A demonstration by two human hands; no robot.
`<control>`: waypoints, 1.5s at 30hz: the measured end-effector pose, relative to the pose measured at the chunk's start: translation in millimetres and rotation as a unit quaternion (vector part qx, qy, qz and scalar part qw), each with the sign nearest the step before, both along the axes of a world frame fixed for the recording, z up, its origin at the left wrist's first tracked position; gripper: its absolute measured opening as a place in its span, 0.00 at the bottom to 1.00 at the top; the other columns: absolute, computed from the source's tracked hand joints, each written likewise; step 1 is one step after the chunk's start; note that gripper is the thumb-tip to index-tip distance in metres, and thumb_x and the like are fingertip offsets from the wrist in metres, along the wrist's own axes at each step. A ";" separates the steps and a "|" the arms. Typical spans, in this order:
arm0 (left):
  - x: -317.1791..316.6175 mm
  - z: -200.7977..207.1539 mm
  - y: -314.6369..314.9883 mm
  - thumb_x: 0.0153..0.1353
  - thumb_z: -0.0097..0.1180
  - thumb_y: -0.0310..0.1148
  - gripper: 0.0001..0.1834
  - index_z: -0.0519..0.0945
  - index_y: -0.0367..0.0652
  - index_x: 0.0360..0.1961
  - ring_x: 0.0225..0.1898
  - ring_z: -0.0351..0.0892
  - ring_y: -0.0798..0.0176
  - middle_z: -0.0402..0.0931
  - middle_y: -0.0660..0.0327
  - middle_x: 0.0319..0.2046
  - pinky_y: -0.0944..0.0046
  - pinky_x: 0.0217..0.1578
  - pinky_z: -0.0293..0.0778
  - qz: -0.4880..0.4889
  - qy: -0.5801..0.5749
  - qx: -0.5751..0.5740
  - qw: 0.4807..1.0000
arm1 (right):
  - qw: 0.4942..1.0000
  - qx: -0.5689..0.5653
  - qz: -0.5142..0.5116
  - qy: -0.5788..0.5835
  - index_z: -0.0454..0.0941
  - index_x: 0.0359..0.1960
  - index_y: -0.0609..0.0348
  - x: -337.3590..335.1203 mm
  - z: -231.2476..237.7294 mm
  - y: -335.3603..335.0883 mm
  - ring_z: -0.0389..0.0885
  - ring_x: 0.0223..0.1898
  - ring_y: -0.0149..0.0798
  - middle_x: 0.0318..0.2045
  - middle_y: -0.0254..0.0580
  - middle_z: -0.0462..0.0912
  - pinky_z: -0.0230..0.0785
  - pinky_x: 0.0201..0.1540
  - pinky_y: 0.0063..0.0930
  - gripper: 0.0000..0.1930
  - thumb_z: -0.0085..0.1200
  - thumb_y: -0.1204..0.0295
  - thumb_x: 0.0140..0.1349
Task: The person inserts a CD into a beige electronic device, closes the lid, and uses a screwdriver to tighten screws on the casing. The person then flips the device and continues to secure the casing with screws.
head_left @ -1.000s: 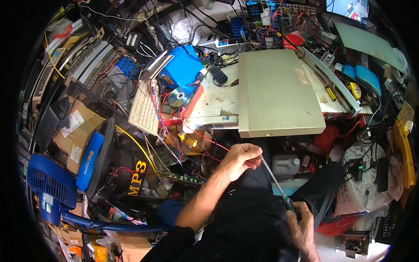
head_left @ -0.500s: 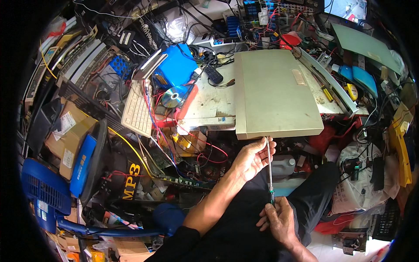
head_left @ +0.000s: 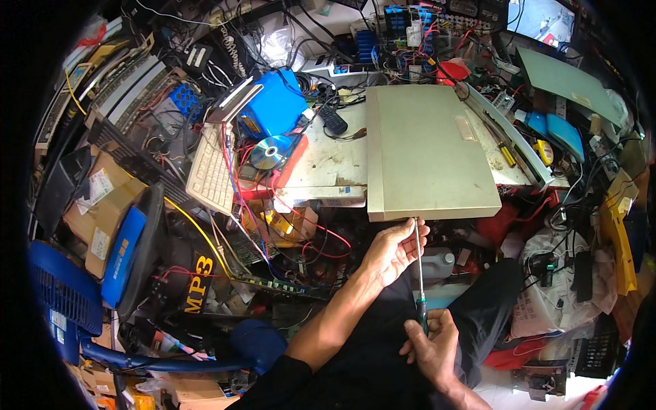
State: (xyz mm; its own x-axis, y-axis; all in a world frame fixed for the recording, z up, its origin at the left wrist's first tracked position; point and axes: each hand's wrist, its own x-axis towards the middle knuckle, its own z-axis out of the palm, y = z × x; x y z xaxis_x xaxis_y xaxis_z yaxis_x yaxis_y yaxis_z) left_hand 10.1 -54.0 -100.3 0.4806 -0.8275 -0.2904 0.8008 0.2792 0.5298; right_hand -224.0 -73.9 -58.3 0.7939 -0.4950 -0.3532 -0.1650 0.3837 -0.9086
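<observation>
- One long screwdriver stands against the near edge of one flat grey case, which lies on the cluttered bench.
- Left hand curls loosely round its shaft; right hand grips the handle.
- One disc lies at left, beside one blue box.

Packages, labels and screens
Lit screen at upper right; brown cardboard box with white labels at left; black sign, yellow lettering, lower left.
</observation>
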 end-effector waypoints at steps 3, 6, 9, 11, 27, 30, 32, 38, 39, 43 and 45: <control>-6.9 1.4 8.3 0.77 0.55 0.41 0.19 0.81 0.40 0.59 0.49 0.87 0.60 0.86 0.56 0.50 0.56 0.52 0.82 -0.027 -0.020 -0.014 0.999 | 0.986 0.157 0.009 -0.063 0.71 0.48 0.70 -0.5 -6.3 -10.2 0.84 0.23 0.43 0.31 0.51 0.82 0.74 0.22 0.29 0.19 0.44 0.60 0.82; -13.8 0.3 27.7 0.79 0.52 0.39 0.22 0.77 0.36 0.64 0.54 0.86 0.54 0.84 0.52 0.55 0.52 0.60 0.80 -0.142 -0.036 -0.087 0.985 | 0.800 0.589 0.030 -0.109 0.75 0.48 0.64 1.5 -13.3 -22.4 0.73 0.29 0.43 0.30 0.45 0.77 0.64 0.26 0.30 0.28 0.32 0.49 0.82; -16.0 -5.3 36.7 0.78 0.51 0.36 0.19 0.76 0.35 0.62 0.51 0.88 0.53 0.85 0.50 0.53 0.53 0.57 0.83 -0.176 -0.054 -0.109 0.977 | 0.764 0.630 0.090 -0.103 0.74 0.49 0.63 6.4 -17.6 -21.8 0.71 0.33 0.43 0.34 0.46 0.75 0.64 0.29 0.30 0.27 0.32 0.50 0.82; -14.9 -8.3 38.1 0.78 0.52 0.34 0.15 0.78 0.36 0.57 0.47 0.89 0.55 0.86 0.52 0.47 0.55 0.51 0.86 -0.157 -0.051 -0.110 0.980 | 0.782 0.611 0.090 -0.079 0.76 0.51 0.62 11.7 -18.1 -16.2 0.81 0.42 0.48 0.40 0.47 0.82 0.72 0.38 0.35 0.29 0.34 0.46 0.81; -31.8 11.3 23.0 0.71 0.66 0.38 0.12 0.79 0.40 0.41 0.32 0.86 0.63 0.83 0.58 0.33 0.62 0.33 0.85 -0.052 -0.138 0.098 0.984 | 0.891 0.450 -0.028 -0.051 0.77 0.51 0.60 4.9 8.3 -5.1 0.82 0.41 0.43 0.38 0.40 0.80 0.79 0.47 0.40 0.18 0.51 0.57 0.78; -35.6 17.2 18.8 0.66 0.71 0.40 0.17 0.78 0.39 0.42 0.29 0.85 0.64 0.82 0.59 0.32 0.64 0.30 0.84 -0.025 -0.187 0.171 0.967 | 0.924 0.372 -0.089 -0.018 0.77 0.47 0.60 1.8 1.6 1.3 0.82 0.40 0.41 0.37 0.40 0.80 0.79 0.46 0.40 0.16 0.52 0.57 0.78; -34.8 21.6 20.4 0.69 0.68 0.41 0.18 0.78 0.38 0.46 0.32 0.87 0.63 0.83 0.57 0.35 0.62 0.34 0.85 -0.052 -0.198 0.160 0.966 | 0.934 0.344 -0.096 -0.007 0.76 0.46 0.60 2.1 -4.8 1.2 0.81 0.40 0.41 0.34 0.40 0.79 0.78 0.46 0.39 0.18 0.49 0.55 0.79; -17.7 21.4 32.5 0.77 0.55 0.36 0.18 0.77 0.35 0.60 0.49 0.89 0.54 0.86 0.51 0.48 0.51 0.54 0.84 -0.177 -0.085 -0.015 0.980 | 0.772 0.603 0.088 -0.177 0.76 0.47 0.61 11.2 -18.4 -13.7 0.80 0.35 0.40 0.29 0.40 0.78 0.72 0.36 0.31 0.32 0.28 0.43 0.82; -16.5 19.8 32.3 0.77 0.55 0.36 0.17 0.78 0.35 0.59 0.49 0.89 0.54 0.86 0.51 0.48 0.51 0.54 0.85 -0.178 -0.086 -0.001 0.980 | 0.821 0.553 0.065 -0.124 0.76 0.47 0.61 12.4 -18.4 -12.8 0.80 0.34 0.40 0.29 0.41 0.79 0.73 0.36 0.31 0.31 0.30 0.44 0.82; -21.3 18.0 23.6 0.69 0.67 0.36 0.12 0.82 0.38 0.43 0.34 0.90 0.58 0.86 0.53 0.36 0.58 0.37 0.89 -0.115 -0.170 0.121 0.971 | 0.932 0.357 -0.055 0.012 0.76 0.46 0.59 10.0 -11.9 -3.2 0.83 0.36 0.39 0.32 0.40 0.80 0.77 0.35 0.34 0.26 0.40 0.46 0.81; -26.4 21.6 20.3 0.66 0.71 0.37 0.13 0.81 0.39 0.38 0.29 0.88 0.60 0.86 0.53 0.33 0.61 0.31 0.88 -0.081 -0.194 0.141 0.968 | 0.948 0.303 -0.095 0.001 0.76 0.46 0.59 11.4 -11.0 0.6 0.84 0.37 0.38 0.33 0.39 0.80 0.78 0.37 0.35 0.25 0.43 0.47 0.80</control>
State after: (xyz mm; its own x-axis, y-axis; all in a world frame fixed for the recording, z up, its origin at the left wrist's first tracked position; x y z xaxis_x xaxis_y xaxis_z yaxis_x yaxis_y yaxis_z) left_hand -16.2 -33.7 -78.7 0.4691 -0.8152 -0.3398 0.5482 -0.0329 0.8357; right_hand -212.6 -73.3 -69.3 0.7102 -0.3341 -0.6196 -0.0417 0.8587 -0.5108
